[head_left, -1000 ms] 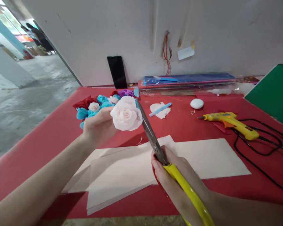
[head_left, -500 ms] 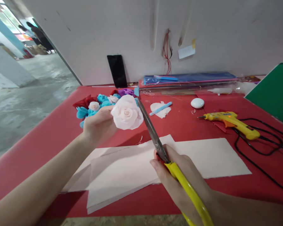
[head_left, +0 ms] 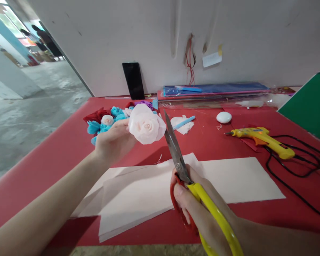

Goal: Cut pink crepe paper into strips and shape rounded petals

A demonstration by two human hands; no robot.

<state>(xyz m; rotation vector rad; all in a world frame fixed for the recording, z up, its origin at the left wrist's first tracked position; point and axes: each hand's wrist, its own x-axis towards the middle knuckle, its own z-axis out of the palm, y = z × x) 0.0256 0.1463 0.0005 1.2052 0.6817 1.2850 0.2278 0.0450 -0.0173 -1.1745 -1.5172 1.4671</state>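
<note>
A pale pink paper rose is held up by my left hand, whose fingers are closed on it from behind, partly hidden by the petals. My right hand grips scissors with one yellow and one red handle. Their blades are slightly parted, the tips beside the rose's right edge. Below lie overlapping sheets of pale paper. Behind my left hand sits a heap of blue, red, purple and pink paper flowers.
On the red table are a yellow glue gun with a black cord, a white egg-shaped object, a blue pen on paper scraps and wrapped paper. A phone leans on the wall. A green board stands right.
The scissor blades have parted, and the red handle has swung out into sight. The rose has turned a little and moved slightly right and up with my left hand.
</note>
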